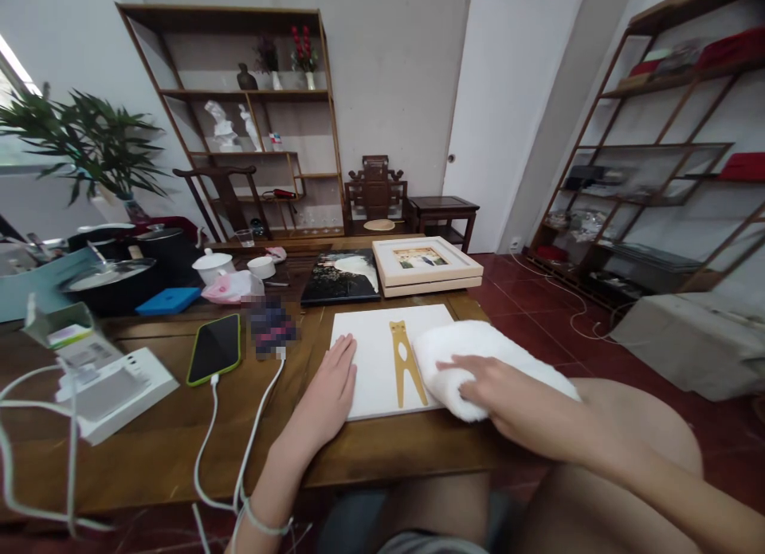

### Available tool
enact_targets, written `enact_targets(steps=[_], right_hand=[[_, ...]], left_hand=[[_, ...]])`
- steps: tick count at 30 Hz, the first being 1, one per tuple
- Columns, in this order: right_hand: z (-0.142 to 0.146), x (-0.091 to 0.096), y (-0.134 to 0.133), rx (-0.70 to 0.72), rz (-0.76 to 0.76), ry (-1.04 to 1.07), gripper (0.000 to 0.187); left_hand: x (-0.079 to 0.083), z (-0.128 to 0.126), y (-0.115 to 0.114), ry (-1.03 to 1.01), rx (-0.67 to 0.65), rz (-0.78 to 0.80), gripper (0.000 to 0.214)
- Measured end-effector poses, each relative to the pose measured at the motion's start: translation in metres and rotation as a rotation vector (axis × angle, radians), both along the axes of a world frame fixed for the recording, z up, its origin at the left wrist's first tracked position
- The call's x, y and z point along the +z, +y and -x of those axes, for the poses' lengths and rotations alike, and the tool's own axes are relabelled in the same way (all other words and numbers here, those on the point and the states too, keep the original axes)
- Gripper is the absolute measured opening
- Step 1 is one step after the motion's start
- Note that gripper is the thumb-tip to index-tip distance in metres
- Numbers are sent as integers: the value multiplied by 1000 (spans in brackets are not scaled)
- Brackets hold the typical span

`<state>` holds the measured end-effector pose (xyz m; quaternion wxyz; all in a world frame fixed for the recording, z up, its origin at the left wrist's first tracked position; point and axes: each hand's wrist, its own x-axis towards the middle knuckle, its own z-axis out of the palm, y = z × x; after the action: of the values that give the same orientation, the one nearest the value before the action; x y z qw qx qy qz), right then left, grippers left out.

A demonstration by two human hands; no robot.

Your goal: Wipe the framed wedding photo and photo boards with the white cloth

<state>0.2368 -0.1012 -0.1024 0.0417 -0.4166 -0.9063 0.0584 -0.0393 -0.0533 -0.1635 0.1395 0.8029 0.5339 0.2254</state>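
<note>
A white board (370, 339) with a yellow long-legged cat figure (403, 371) on it lies flat on the wooden table. My left hand (335, 387) rests along the board's left edge, fingers stretched out and lying flat. On the right, my right hand (493, 394) grips a fluffy white towel (478, 339). The bunched towel covers the board's right side and hangs past the table's edge toward my leg. Part of my right hand's fingers sink into the cloth.
Behind the board lie a dark picture panel (342, 277) and light wooden picture frames (427, 267). Left are a phone (215, 348) with a white cable, a white box (128, 390), a blue block (168, 300), a lidded pot (111, 279) and a white bowl (261, 267).
</note>
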Motion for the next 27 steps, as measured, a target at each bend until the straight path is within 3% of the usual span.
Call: enact_targets(steps=[3,5,14,17,20,25,27], right_hand=[[-4,3,-20,19,58,26,37],[-4,4,-16,-14,71,14,38],[20,11,98,-128,-65,-177,30],[24,11,112,-146,-87,-169,30],[23,8,88,-138,-77,-173,31],[14,11,4,-87,33,-64,32],[11,14,-17,-99,83,-30,31]], left_hand=[[1,0,-1,-1,8,-3,49],[1,0,-1,0,8,-11,49],[0,1,1,24,-13,-4,50],[0,1,2,15,-5,3,50],[-2,1,2,14,-4,3,50],[-4,1,2,12,-11,-34,49],[-4,0,2,15,-13,-37,49]])
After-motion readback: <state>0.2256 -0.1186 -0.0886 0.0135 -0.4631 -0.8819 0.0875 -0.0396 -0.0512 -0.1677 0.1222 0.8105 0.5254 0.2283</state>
